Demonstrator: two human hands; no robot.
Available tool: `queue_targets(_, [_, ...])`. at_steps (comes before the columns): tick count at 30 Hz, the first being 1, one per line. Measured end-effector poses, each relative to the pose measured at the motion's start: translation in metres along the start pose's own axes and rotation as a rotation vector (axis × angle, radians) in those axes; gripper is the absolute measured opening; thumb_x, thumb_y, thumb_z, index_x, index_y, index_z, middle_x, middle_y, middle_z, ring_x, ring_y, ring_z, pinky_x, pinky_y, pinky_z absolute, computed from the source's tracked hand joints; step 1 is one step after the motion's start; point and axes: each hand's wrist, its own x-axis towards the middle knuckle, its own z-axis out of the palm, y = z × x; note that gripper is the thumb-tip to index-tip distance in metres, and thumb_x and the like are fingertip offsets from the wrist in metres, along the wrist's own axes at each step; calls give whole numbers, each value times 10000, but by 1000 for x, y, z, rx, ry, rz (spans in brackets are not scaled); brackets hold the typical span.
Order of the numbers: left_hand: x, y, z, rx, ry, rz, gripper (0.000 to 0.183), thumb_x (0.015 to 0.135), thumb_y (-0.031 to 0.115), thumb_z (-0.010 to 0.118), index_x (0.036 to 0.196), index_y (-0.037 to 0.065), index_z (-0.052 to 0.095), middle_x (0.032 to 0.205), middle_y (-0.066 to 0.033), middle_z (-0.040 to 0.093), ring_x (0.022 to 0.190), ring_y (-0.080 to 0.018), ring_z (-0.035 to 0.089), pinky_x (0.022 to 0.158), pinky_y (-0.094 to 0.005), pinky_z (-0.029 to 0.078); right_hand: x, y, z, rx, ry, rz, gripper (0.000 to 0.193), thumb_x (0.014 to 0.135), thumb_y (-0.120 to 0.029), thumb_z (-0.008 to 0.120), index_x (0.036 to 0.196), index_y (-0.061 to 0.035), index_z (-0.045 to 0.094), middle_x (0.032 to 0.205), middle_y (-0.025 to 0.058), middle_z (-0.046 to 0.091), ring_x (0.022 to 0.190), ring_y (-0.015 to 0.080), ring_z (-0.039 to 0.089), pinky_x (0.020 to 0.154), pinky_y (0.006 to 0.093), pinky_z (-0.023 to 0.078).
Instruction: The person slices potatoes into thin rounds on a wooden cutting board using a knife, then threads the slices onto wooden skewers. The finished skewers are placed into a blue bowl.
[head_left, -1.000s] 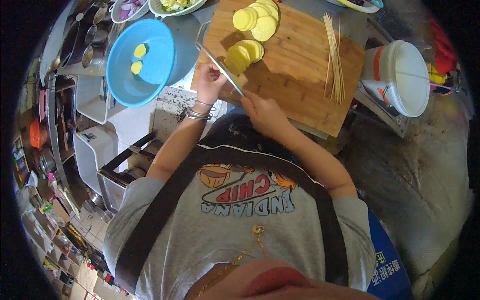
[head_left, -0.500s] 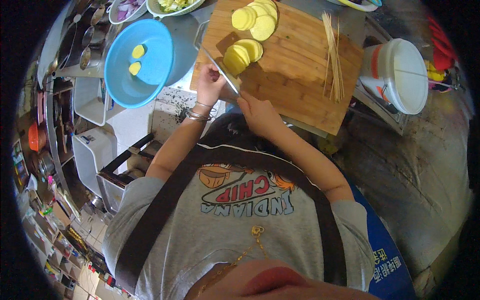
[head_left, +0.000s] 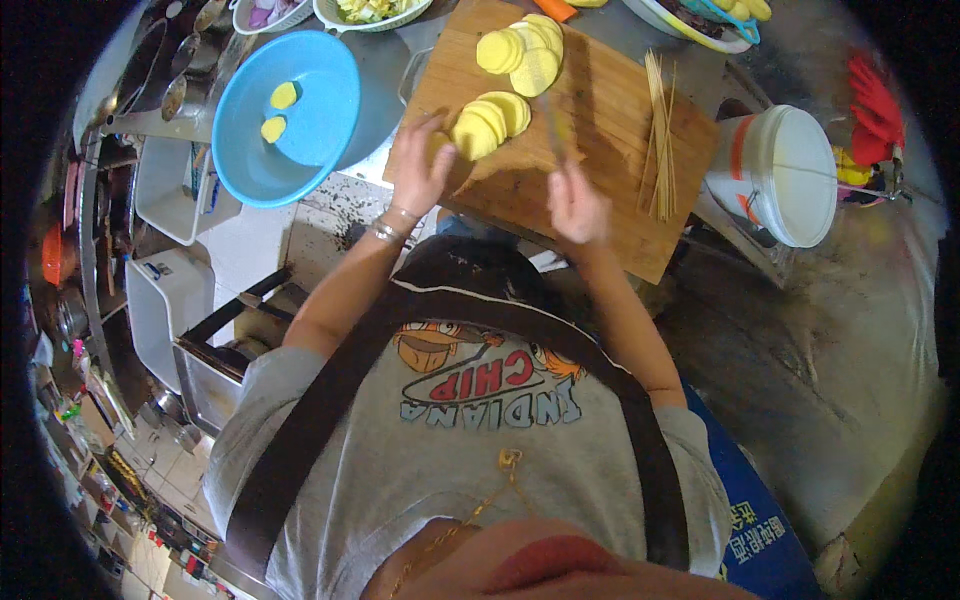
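So the right hand (head_left: 580, 207) has its fingers wrapped round the handle of a thin metal knife (head_left: 552, 127), blurry, blade pointing away over the tan rectangular wooden board (head_left: 600, 130). Left hand (head_left: 422, 165) has its fingers curved by a yellow piece (head_left: 436, 147), can't tell if they're gripping it. Fanned round yellow slices (head_left: 478, 130) sit just right of those fingers; a round blue plastic basin (head_left: 300, 165)'s off to their left.

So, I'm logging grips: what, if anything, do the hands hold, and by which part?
The right hand holds a knife by its handle; whether the left hand grips the yellow piece beside it is unclear.
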Motion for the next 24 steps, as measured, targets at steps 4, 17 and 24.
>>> queue_targets(4, [20,12,13,177,-147,115,570,706,303,678,1167,52,456,1169,-164,481,1043,-335,480,898,-398,370,18,32,-9,-311,262,18,388,867,-325,452,1191,-114,478,799,176,619,695,357,598,604,436,465])
queue_targets(17, [9,-19,12,138,155,-14,517,635,174,670,1081,20,458,937,-179,471,901,-341,442,800,-397,391,26,73,2,-561,273,83,466,764,-310,603,1171,-117,486,890,145,599,821,321,574,670,426,459])
queue_targets(24, [6,-27,8,-177,231,-220,390,705,179,661,982,-11,462,907,-181,470,857,-327,474,767,-375,403,54,-13,34,-421,200,-505,427,695,-271,663,1073,-108,547,946,121,553,904,298,512,780,413,408])
